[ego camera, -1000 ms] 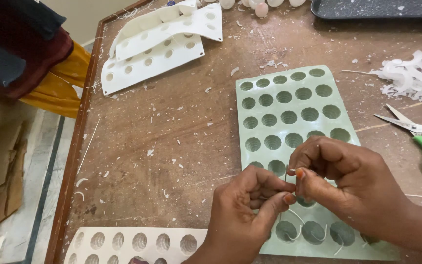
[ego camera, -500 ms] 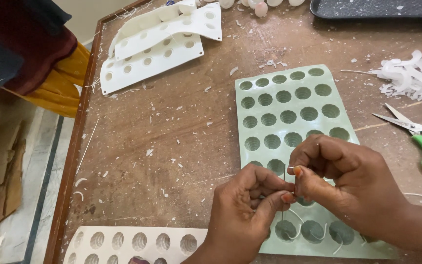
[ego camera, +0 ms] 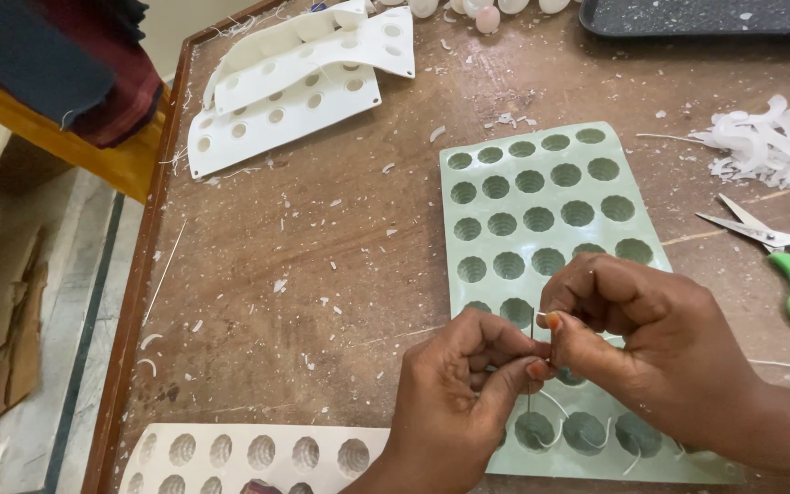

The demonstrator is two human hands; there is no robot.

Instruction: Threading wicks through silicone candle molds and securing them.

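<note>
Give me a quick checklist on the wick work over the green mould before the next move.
1. Wick pinched by both hands: ok; left hand and right hand meet on it.
2. Green mould flat on the table: ok.
3. Wicks in the near cavities: ok; several white strands show there.
4. Far cavities free of wicks: ok.
5. Scissors clear of the hands: ok.
6. Wick length: cannot tell.
</note>
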